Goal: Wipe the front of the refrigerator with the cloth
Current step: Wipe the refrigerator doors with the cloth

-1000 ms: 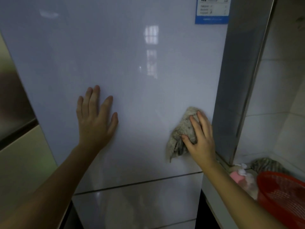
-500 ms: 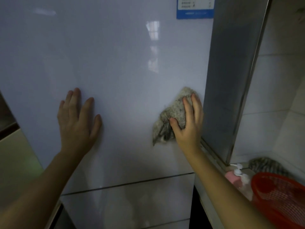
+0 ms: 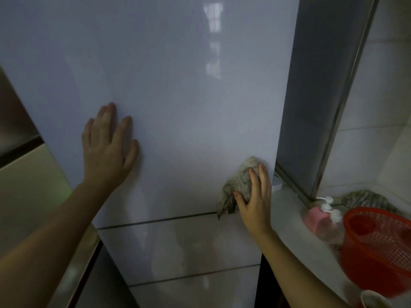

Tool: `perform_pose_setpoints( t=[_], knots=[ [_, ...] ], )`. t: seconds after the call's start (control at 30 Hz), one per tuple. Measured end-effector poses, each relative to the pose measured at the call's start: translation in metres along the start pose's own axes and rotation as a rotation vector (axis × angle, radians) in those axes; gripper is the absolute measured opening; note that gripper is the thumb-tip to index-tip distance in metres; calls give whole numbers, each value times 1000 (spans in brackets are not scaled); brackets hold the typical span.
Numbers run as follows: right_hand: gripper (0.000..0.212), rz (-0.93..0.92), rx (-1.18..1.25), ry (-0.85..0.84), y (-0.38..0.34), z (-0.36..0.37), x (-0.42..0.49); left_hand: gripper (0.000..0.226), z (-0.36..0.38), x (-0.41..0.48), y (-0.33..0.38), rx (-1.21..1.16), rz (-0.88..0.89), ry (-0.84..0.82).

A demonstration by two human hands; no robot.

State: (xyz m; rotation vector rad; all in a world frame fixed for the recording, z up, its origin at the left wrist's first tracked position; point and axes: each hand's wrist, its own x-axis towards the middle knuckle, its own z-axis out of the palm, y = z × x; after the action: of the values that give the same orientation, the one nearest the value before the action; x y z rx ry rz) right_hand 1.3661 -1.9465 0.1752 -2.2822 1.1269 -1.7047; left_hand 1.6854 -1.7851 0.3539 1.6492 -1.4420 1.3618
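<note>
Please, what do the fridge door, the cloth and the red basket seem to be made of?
Fridge door: glossy glass or lacquered metal, I cannot tell which; it shows bright reflections. Cloth: soft fuzzy grey fabric, perhaps terry; it crumples in the right hand. Basket: probably red plastic, with fine moulded mesh.

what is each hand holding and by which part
The right hand grips the cloth by its bunched upper part, between thumb and fingers, against the refrigerator door. The left hand lies flat on the door, holding nothing.
</note>
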Motion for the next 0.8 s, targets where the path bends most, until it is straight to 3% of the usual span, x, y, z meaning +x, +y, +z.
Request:
perform_pose_setpoints(
  t=[0.17,0.57,0.8],
  knots=[
    [69,31,6,12,-10,9,-7,50,0,-19,-22,7,28,-22],
    [71,-482,-70,-94,-114,89,1,46,0,-61,-65,-28,67,-17],
    [71,-518,-127,-127,-112,77,5,50,2,-67,-78,-29,82,-37]
  ],
)
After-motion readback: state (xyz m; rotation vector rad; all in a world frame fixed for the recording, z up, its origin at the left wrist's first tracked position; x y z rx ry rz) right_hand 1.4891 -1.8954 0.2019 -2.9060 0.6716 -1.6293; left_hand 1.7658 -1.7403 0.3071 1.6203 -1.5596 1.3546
